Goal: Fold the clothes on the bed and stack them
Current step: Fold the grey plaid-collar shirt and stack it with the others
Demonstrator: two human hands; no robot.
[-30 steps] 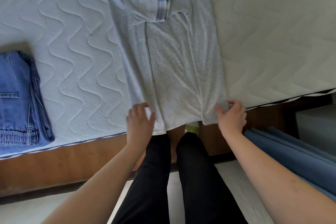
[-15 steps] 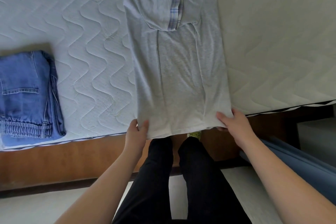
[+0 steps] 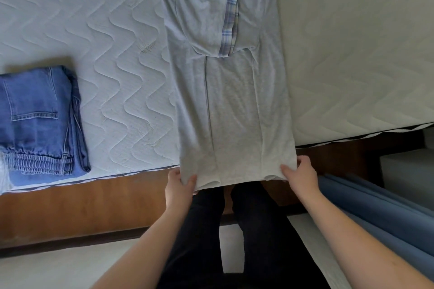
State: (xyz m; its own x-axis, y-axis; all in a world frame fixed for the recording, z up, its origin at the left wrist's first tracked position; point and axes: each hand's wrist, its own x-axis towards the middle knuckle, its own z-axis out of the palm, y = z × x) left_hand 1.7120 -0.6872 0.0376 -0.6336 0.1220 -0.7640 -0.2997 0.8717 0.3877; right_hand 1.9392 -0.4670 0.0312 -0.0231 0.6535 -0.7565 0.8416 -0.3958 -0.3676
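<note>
Shirt (image 3: 232,105) top cut off; hem hides both hands' fingertips (L (image 3: 179,186), R (image 3: 299,174)).

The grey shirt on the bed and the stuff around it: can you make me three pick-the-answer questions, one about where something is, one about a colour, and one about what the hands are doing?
1. Where do the folded blue denim jeans lie?
A. on the white quilted mattress, left of the shirt
B. on the floor
C. on top of the shirt

2. What colour is the long light grey cotton shirt's checked sleeve trim?
A. red and black
B. blue and white
C. plain green

3. What are the left hand and right hand doing?
A. resting flat on the jeans
B. hanging free of the shirt
C. each gripping a bottom corner of the shirt

Answers: 1 A, the jeans sit on the mattress near its left edge. 2 B, the trim shows blue and white checks. 3 C, the fingers close on the hem at both corners.
</note>
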